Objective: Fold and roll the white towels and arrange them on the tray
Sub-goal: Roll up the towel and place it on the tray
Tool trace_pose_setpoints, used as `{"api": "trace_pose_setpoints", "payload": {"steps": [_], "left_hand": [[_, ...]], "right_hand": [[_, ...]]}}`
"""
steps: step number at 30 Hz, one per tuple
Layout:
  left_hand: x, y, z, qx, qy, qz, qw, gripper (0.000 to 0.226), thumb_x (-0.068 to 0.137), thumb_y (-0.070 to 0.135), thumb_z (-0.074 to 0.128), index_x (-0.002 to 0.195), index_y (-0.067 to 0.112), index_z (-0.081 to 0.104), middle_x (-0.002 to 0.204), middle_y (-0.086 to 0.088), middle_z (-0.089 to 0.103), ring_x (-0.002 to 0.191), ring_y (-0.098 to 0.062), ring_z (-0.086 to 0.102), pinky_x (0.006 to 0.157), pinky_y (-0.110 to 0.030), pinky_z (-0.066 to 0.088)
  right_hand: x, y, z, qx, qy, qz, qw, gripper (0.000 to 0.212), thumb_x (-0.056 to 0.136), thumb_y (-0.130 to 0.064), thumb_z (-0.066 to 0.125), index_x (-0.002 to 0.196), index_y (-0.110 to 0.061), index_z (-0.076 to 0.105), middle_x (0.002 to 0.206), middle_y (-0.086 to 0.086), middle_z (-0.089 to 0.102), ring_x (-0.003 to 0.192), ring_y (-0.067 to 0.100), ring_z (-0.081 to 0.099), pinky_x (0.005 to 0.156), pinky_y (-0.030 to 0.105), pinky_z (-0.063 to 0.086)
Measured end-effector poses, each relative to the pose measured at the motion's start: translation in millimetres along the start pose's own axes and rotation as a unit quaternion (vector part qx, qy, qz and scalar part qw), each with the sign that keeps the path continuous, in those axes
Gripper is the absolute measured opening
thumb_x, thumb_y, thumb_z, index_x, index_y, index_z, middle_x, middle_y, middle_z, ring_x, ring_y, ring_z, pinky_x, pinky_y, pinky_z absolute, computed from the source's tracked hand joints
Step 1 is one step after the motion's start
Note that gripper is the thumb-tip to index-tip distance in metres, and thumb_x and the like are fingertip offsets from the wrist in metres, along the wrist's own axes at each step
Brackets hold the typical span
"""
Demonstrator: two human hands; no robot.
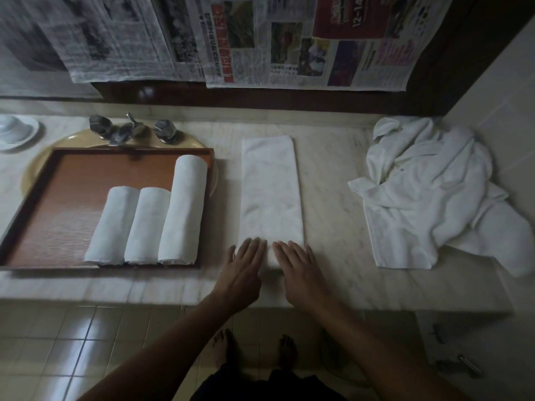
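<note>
A white towel [270,195] lies folded into a long narrow strip on the marble counter, running away from me. My left hand [244,269] and my right hand [298,269] rest flat side by side on its near end, fingers together, gripping nothing that I can see. Left of the strip a brown wooden tray [72,192] holds three rolled white towels: two short rolls [114,224] [147,225] and a longer roll [183,208] at the tray's right side. A heap of loose white towels [434,192] lies at the right.
The tray sits over a yellowish sink basin [185,141] with a chrome tap and two knobs [130,130] behind it. A white dish [17,131] stands far left. Newspapers [231,39] hang over the back wall. The counter edge is near me, tiled floor below.
</note>
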State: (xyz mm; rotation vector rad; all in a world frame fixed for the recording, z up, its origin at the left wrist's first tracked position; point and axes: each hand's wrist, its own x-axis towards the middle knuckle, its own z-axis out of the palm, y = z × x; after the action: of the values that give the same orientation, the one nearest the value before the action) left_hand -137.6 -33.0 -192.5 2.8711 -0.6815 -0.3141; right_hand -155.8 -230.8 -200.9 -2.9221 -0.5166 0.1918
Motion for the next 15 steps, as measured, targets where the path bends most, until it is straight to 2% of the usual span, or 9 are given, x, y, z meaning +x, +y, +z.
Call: {"api": "trace_pose_setpoints", "payload": {"steps": [2, 4, 6, 8, 11, 13, 15], "left_hand": [[7.3, -4.0, -7.9, -0.010, -0.019, 0.003, 1.000, 0.080, 0.096, 0.018, 0.051, 0.164, 0.015, 0.009, 0.171, -0.007, 0.014, 0.158, -0.025, 0.010, 0.127, -0.048, 0.013], [11.7, -6.8, -14.6, -0.029, -0.022, 0.014, 0.999, 0.076, 0.096, 0.014, 0.052, 0.162, 0.016, 0.016, 0.167, -0.006, 0.023, 0.154, -0.023, 0.020, 0.125, -0.045, 0.023], [11.0, -13.1, -17.3, -0.063, -0.019, 0.020, 0.998, 0.071, 0.096, 0.016, 0.057, 0.159, 0.016, 0.025, 0.162, -0.005, 0.033, 0.149, -0.023, 0.032, 0.120, -0.043, 0.032], [4.8, -21.6, -16.1, -0.096, -0.006, 0.033, 0.995, 0.061, 0.096, 0.021, 0.063, 0.149, 0.018, 0.034, 0.152, -0.006, 0.046, 0.134, -0.022, 0.048, 0.110, -0.041, 0.044], [-10.1, -30.9, -13.3, -0.150, 0.003, 0.061, 0.987, 0.044, 0.094, 0.031, 0.069, 0.129, 0.024, 0.042, 0.129, 0.000, 0.059, 0.106, -0.017, 0.059, 0.090, -0.038, 0.054], [-17.9, -35.1, -12.6, -0.191, 0.011, 0.055, 0.980, 0.041, 0.092, 0.034, 0.073, 0.123, 0.026, 0.047, 0.122, 0.006, 0.056, 0.097, -0.012, 0.056, 0.082, -0.036, 0.054], [-23.1, -37.9, -12.0, -0.224, 0.017, 0.046, 0.973, 0.044, 0.090, 0.035, 0.076, 0.125, 0.023, 0.054, 0.122, 0.009, 0.051, 0.094, -0.008, 0.055, 0.081, -0.028, 0.051]], "right_hand": [[5.9, 4.2, -4.9, 0.008, 0.010, -0.003, 1.000, 0.082, 0.086, -0.010, 0.064, 0.160, -0.014, 0.029, 0.158, 0.007, 0.042, 0.143, 0.029, 0.041, 0.122, 0.046, 0.029], [9.6, 9.7, -10.6, 0.037, 0.004, 0.000, 0.999, 0.075, 0.089, -0.011, 0.068, 0.157, -0.017, 0.036, 0.152, 0.005, 0.049, 0.136, 0.026, 0.048, 0.117, 0.040, 0.036], [10.7, 13.5, -19.0, 0.088, -0.028, 0.027, 0.995, 0.067, 0.095, -0.020, 0.069, 0.154, -0.023, 0.038, 0.148, 0.004, 0.052, 0.130, 0.026, 0.052, 0.110, 0.038, 0.042], [7.5, 15.6, -28.7, 0.131, -0.059, 0.060, 0.988, 0.056, 0.096, -0.034, 0.069, 0.145, -0.029, 0.041, 0.137, 0.003, 0.057, 0.115, 0.024, 0.058, 0.097, 0.039, 0.051], [-3.7, 19.6, -30.4, 0.188, -0.071, 0.054, 0.978, 0.044, 0.091, -0.043, 0.073, 0.126, -0.029, 0.051, 0.128, -0.007, 0.052, 0.101, 0.016, 0.057, 0.088, 0.038, 0.052], [-11.5, 22.7, -24.9, 0.224, -0.053, 0.050, 0.972, 0.042, 0.086, -0.045, 0.076, 0.120, -0.028, 0.059, 0.125, -0.013, 0.044, 0.101, 0.010, 0.053, 0.091, 0.033, 0.050], [-16.1, 24.2, -21.6, 0.256, -0.051, 0.064, 0.963, 0.044, 0.085, -0.046, 0.077, 0.122, -0.026, 0.064, 0.124, -0.013, 0.043, 0.106, 0.007, 0.051, 0.095, 0.028, 0.047]]}}
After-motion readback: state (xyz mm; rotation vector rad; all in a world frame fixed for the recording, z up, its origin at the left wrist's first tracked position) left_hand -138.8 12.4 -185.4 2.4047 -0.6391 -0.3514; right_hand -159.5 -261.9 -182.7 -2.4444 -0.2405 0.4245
